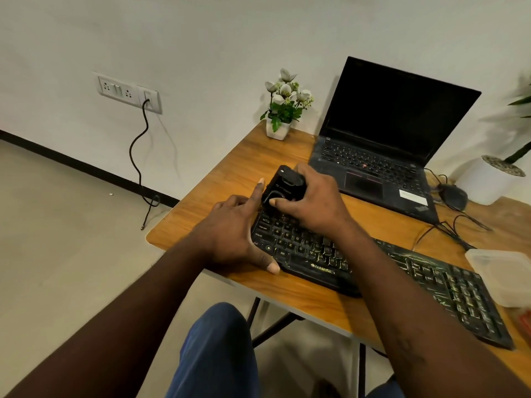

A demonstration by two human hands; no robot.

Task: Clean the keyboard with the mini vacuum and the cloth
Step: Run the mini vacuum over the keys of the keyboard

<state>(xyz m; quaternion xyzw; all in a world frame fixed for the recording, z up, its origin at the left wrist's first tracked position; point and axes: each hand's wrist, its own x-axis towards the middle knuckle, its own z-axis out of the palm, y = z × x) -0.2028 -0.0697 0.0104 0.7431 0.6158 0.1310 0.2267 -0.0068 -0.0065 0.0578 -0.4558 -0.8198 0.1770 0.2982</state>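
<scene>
A black keyboard (402, 271) with pale key legends lies slanted across the wooden table (218, 179). On its far left corner stands a small black mini vacuum (283, 185). My right hand (313, 199) grips the vacuum from the right, fingers curled round its body. My left hand (238, 234) holds the keyboard's left end, thumb on the front edge and index finger stretched up beside the vacuum. No cloth shows in view.
An open black laptop (382, 145) sits behind the keyboard, with a small flower pot (280, 122) to its left. A mouse (454, 195) with cables, a white planter (488, 179) and a clear plastic box (505, 274) stand at the right. A cable hangs from a wall socket (129, 91).
</scene>
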